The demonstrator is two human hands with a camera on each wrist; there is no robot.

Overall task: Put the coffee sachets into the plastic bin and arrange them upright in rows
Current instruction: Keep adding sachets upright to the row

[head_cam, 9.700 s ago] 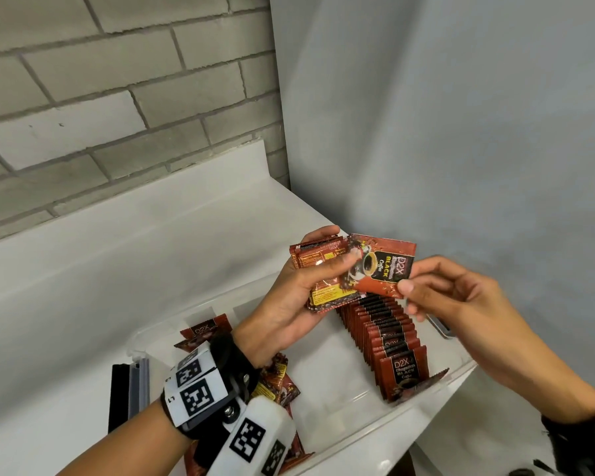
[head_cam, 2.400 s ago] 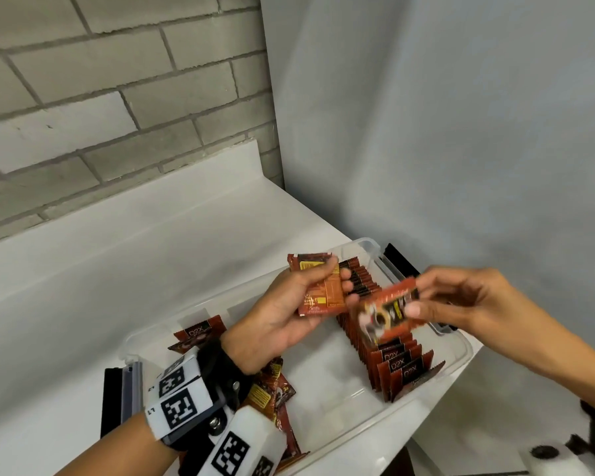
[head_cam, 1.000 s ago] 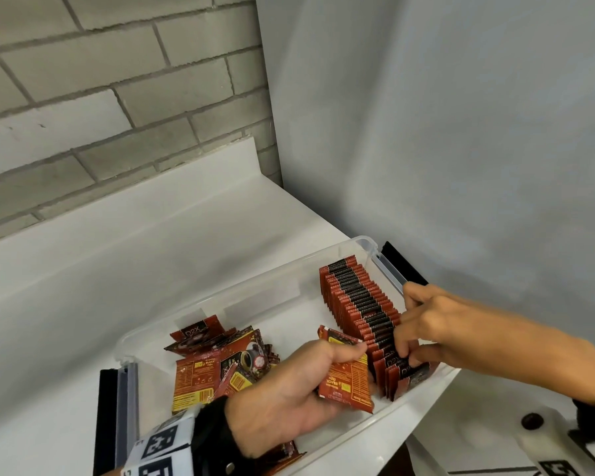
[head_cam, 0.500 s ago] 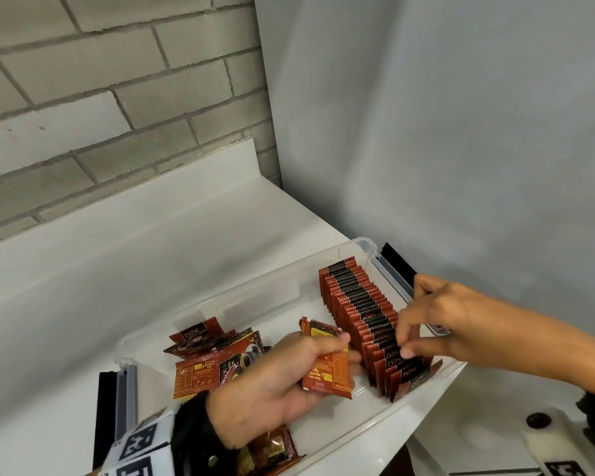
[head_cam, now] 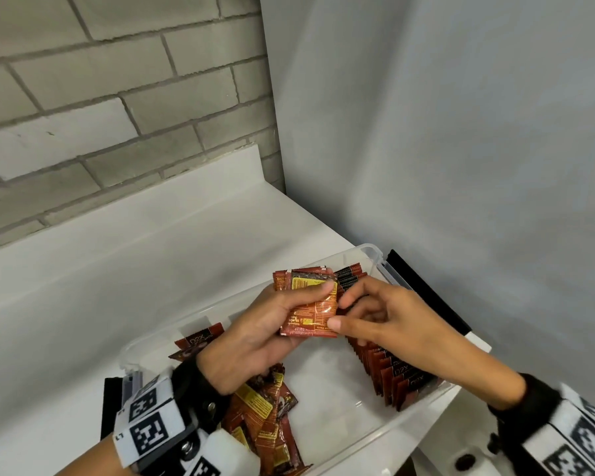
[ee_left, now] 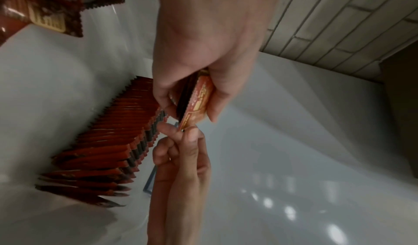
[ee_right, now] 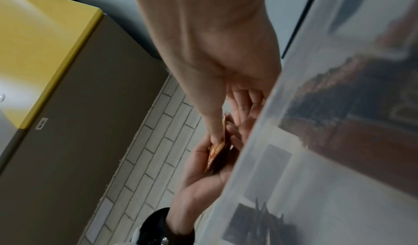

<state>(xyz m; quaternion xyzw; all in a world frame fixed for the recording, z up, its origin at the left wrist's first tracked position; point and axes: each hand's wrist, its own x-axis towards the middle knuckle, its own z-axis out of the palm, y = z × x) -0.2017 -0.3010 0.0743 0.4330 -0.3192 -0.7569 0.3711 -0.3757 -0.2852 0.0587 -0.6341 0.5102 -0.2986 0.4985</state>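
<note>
My left hand [head_cam: 308,295] grips a small stack of orange-brown coffee sachets [head_cam: 310,316] above the clear plastic bin [head_cam: 370,250]. My right hand [head_cam: 340,310] pinches the near edge of the front sachet between thumb and forefinger. The left wrist view shows the same stack [ee_left: 198,102] edge-on, with the right fingertips [ee_left: 191,132] on its lower corner. A long row of upright sachets [head_cam: 392,372] stands along the bin's right wall, partly hidden by my right hand. Loose sachets [head_cam: 265,410] lie in a heap at the bin's near left, below my left wrist.
The bin sits on a white counter [head_cam: 152,269] in a corner between a brick wall and a grey wall. Black latches flank it, one on the right [head_cam: 426,297] and one on the left [head_cam: 112,407]. A yellow-topped cabinet [ee_right: 45,43] shows in the right wrist view.
My right hand has left the upright row and come to the stack, where it now pinches the front sachet. My left hand has risen from low in the bin with its sachets.
</note>
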